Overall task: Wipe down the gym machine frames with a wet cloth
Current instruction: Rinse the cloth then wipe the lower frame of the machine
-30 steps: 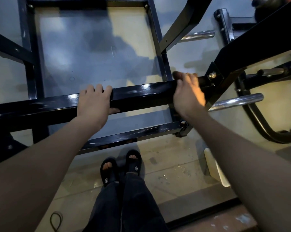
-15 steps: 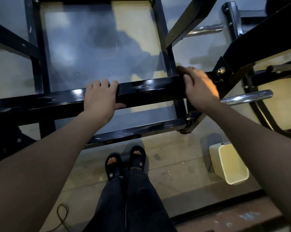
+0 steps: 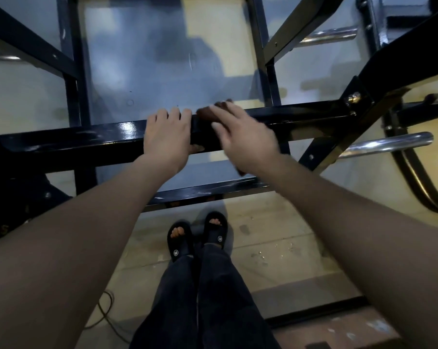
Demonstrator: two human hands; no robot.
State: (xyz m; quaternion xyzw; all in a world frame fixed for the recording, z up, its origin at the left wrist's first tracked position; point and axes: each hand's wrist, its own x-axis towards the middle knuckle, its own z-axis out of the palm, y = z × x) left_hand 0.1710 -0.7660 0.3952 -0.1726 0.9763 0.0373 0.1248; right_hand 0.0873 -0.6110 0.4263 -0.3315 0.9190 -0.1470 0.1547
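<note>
Gripping glossy black square bar: left hand; right hand flat, pressing dark cloth.

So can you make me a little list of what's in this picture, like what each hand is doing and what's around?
place: gym floor, seen from above
main bar: glossy black frame bar, running across the view
left hand: grips the bar, fingers curled over its far edge
right hand: blurred, pressing a dark brown cloth on the bar, right beside the left hand
chrome peg: sticks out at the right
feet: black sandals, dark trousers
floor: pale tiles, a cable lower left
</note>
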